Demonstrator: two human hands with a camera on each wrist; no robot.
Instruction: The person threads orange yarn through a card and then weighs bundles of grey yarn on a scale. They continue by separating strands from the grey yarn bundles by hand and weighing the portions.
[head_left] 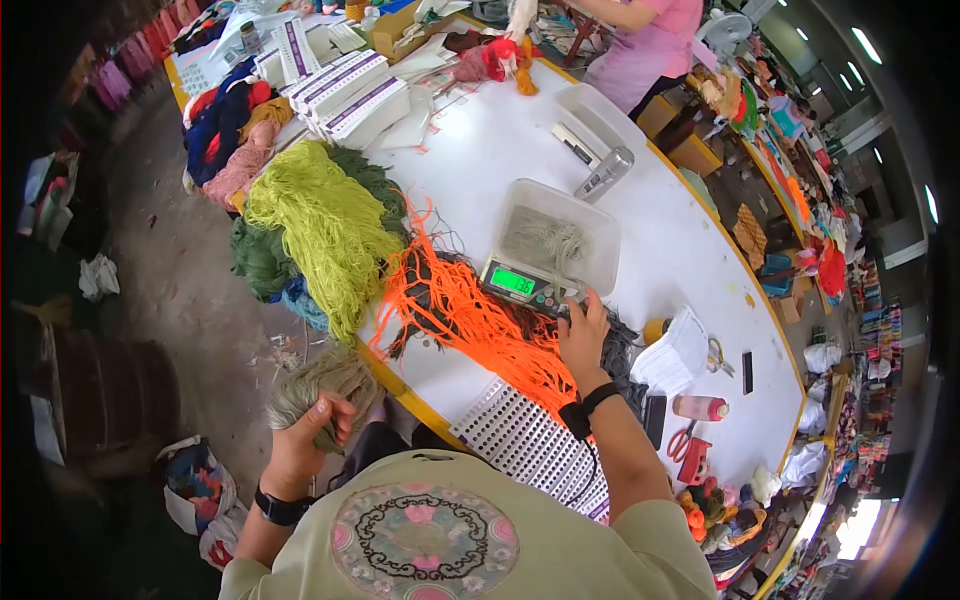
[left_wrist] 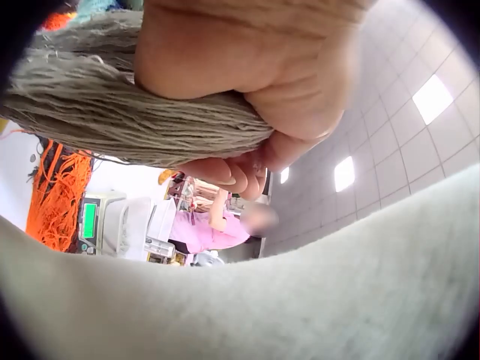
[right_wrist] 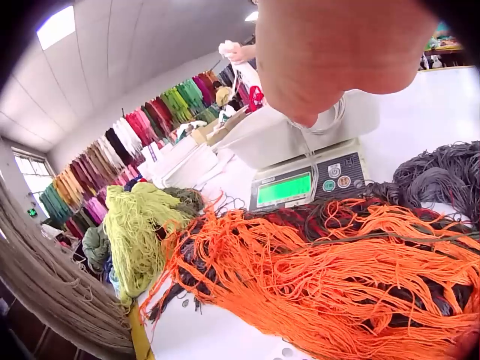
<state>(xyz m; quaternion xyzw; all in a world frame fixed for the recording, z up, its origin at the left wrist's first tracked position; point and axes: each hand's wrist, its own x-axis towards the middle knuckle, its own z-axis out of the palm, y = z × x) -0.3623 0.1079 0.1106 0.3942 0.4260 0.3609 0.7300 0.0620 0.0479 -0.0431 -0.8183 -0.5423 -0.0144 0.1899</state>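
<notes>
A thick hank of grey-beige yarn hangs from my left hand, which grips it off the table's edge, fingers and thumb wrapped round it. At the digital scale, whose display glows green, my right hand pinches loose grey strands at the near side of the tub. The clear plastic tub sits on the scale and holds a small heap of the same grey yarn. Some strands trail over its rim and down past the display. In the right wrist view the right hand hides part of the tub.
Orange yarn lies before the scale, beside yellow-green yarn draped over the table edge. Dark grey yarn lies at right. Stacked white boxes, scissors and a bottle are about. Someone in pink is across the table.
</notes>
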